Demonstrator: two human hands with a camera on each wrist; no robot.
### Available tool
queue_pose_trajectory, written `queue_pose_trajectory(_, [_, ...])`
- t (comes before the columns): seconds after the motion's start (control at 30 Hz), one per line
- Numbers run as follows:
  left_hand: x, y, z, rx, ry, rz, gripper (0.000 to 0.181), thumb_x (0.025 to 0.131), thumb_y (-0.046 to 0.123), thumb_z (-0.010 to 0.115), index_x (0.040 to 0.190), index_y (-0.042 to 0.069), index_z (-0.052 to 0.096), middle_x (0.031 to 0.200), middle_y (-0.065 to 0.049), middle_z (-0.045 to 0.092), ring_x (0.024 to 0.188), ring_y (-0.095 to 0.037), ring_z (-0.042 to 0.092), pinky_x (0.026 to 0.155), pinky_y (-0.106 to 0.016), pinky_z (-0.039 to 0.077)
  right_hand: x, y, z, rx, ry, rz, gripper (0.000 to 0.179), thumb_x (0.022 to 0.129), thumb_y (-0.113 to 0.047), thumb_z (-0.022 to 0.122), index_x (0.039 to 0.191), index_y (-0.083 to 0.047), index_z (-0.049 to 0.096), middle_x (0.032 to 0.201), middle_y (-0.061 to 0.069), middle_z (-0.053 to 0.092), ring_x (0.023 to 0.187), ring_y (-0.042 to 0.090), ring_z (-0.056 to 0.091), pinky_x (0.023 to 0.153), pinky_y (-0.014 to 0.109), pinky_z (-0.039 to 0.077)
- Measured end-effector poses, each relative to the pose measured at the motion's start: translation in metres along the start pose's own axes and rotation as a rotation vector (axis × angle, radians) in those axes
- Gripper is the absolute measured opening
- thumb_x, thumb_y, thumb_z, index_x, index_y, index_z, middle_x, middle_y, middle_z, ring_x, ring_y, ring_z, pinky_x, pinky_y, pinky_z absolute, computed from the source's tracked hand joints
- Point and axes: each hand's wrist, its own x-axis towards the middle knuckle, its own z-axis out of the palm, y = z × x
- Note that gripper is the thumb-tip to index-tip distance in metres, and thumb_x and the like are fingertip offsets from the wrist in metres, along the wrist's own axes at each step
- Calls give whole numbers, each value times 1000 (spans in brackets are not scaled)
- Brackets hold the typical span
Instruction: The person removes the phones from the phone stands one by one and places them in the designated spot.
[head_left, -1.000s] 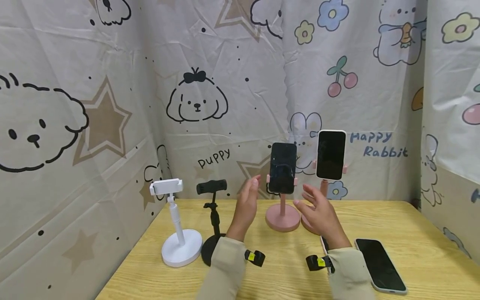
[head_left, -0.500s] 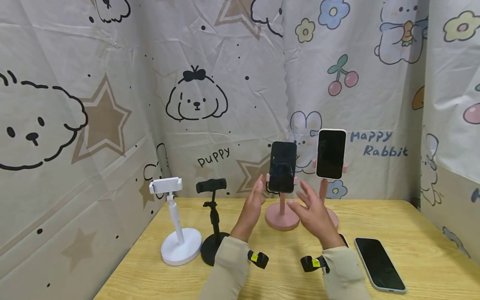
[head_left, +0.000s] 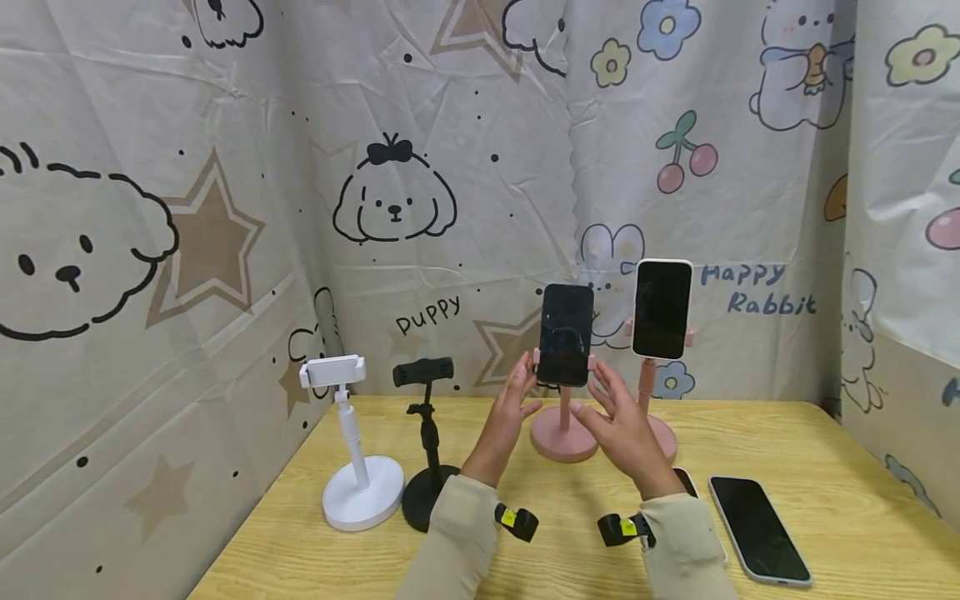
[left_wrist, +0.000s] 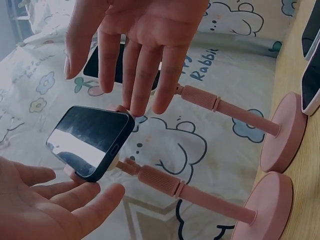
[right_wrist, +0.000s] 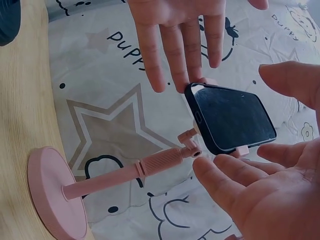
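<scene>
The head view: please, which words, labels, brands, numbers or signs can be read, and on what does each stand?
"PUPPY", black, on the patterned back cloth.
"Happy Rabbit", blue, on the same cloth, farther right.
Yellow patches on the wrist straps: any marks are too small to read.
Phones and stands: no readable text.

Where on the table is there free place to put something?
Bare table shows between the sleeves and right of the rightmost lying phone. Crowded: white stand beside black stand; left pink stand between left hand and right hand.
</scene>
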Motion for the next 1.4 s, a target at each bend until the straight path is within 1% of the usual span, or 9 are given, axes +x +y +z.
queue_pose_trajectory(0.1, [0, 1, -1, -10, 0, -4, 68, 101, 57, 24, 155, 17, 18, 160, -5, 18, 144, -26, 25, 108, -49, 34, 1, 2, 1, 12, 3, -5, 77, 95, -26, 62, 154, -12, 15, 160, 13, 14, 143, 33, 25, 105, 50, 34])
queue_pose_trajectory(0.2, [0, 1, -1, -28, -2, 6, 69, 100, 58, 25, 154, 16, 19, 160, -6, 18, 143, -27, 26, 107, -50, 36, 2, 3, 2, 23, 16, -8, 77, 95, -27, 63, 154, -12, 16, 159, 13, 15, 143, 32, 26, 106, 50, 33])
queue_pose_trajectory(0.33, [0, 0, -1, -51, 5, 9, 69, 100, 58, 26, 154, 16, 22, 159, -7, 20, 143, -27, 26, 105, -50, 38, 2, 4, 5, 65, 52, -22, 75, 94, -26, 64, 153, -11, 19, 158, 16, 19, 142, 34, 26, 107, 53, 31])
queue_pose_trajectory(0.5, [-2, 1, -2, -85, 12, 6, 68, 100, 57, 27, 153, 15, 23, 158, -9, 22, 142, -29, 27, 104, -49, 39, 3, 5, 11, 126, 96, -58, 70, 94, -20, 64, 151, -9, 24, 156, 19, 21, 141, 38, 27, 107, 54, 30])
queue_pose_trajectory(0.63, [-3, 2, -2, -95, 6, 12, 69, 100, 58, 27, 153, 14, 23, 158, -8, 22, 142, -28, 27, 104, -48, 40, 3, 6, 13, 137, 125, -47, 68, 94, -20, 64, 150, -10, 26, 155, 18, 23, 140, 38, 30, 107, 52, 31])
queue_pose_trajectory(0.93, [-3, 4, -3, -78, 8, 6, 66, 101, 57, 25, 152, 16, 27, 157, -10, 25, 141, -30, 31, 103, -48, 41, 4, 7, 10, 183, 146, -32, 67, 94, -17, 63, 149, -6, 26, 152, 21, 28, 138, 36, 34, 101, 41, 40])
queue_pose_trajectory(1.13, [-4, 5, -4, -56, 26, 1, 69, 98, 63, 26, 151, 19, 32, 155, -9, 30, 137, -28, 37, 100, -47, 44, 4, 6, 9, 199, 168, -17, 64, 95, -16, 63, 148, -6, 29, 149, 19, 34, 135, 34, 39, 98, 37, 43])
queue_pose_trajectory(1.2, [-5, 6, -5, -50, 31, 9, 69, 97, 64, 26, 150, 19, 34, 154, -8, 32, 136, -28, 38, 99, -46, 45, 4, 6, 9, 198, 182, -12, 62, 95, -14, 62, 147, -6, 29, 148, 19, 36, 134, 35, 41, 96, 36, 45])
queue_pose_trajectory(1.4, [-5, 8, -7, -31, 47, 17, 66, 99, 59, 26, 147, 16, 39, 149, -10, 37, 133, -31, 42, 94, -44, 49, 4, 5, 8, 186, 220, 17, 58, 95, -13, 61, 146, -8, 33, 145, 16, 41, 129, 32, 47, 87, 23, 50])
